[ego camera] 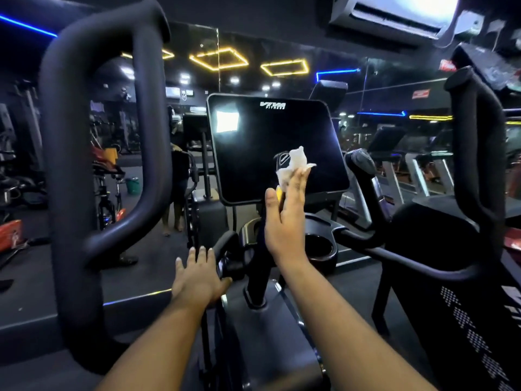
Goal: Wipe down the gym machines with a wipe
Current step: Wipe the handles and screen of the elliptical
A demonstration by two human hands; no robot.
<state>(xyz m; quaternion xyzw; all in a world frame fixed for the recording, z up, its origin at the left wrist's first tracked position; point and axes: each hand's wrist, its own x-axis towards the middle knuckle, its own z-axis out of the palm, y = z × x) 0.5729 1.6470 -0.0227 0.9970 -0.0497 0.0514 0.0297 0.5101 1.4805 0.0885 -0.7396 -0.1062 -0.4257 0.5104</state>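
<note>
R hand (284, 221) presses wipe (293, 163) flat-fingered on console screen (253, 148); L hand (197, 277) relaxed, empty.

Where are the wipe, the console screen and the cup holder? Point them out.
wipe (293, 163), head view, on the crumpled white top above the fingertips.
console screen (267, 136), head view, on the dark glass centre.
cup holder (321, 245), head view, on its dark round well.
</note>
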